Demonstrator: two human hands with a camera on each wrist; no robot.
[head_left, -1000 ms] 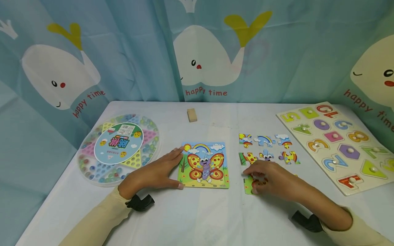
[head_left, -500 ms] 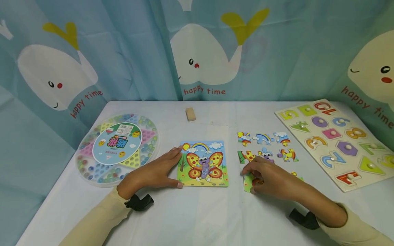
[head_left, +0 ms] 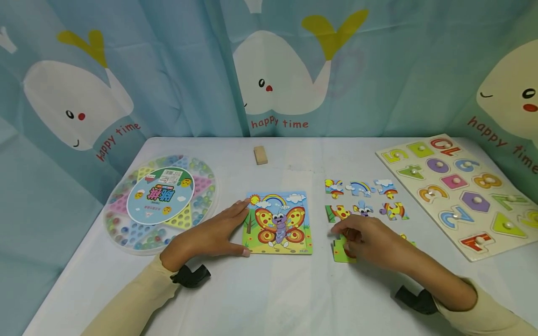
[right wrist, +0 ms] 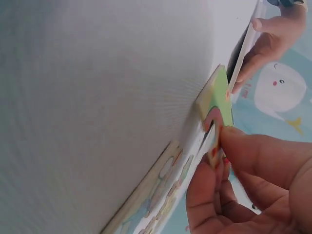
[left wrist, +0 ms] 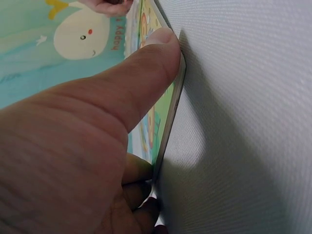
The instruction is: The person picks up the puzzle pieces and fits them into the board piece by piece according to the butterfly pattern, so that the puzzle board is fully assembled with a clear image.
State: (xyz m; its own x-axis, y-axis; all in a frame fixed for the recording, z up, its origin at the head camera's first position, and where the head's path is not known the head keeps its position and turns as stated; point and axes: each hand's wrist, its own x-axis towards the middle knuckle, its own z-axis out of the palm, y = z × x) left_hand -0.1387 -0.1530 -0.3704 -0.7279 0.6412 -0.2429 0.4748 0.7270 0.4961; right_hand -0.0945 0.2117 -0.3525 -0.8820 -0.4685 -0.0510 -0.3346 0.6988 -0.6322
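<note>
A square butterfly picture board lies flat on the white table. My left hand rests at its left side; in the left wrist view the thumb lies straight against one corner and the fingertips touch the edge further along. My right hand pinches a green puzzle piece between thumb and fingers, right of the board. In the right wrist view this piece stands tilted off the table. Loose puzzle pieces lie in rows behind the right hand, which partly hides the nearest row.
A round marble game box sits on the left. Far back stands a small wooden block. A number-and-shape peg board covers the table's right side. A blue whale-print curtain hangs behind the table.
The right hand's puzzle piece, flat earlier, is now lifted and tilted in its fingers. The left hand has kept its place at the board; the head view has shifted slightly.
</note>
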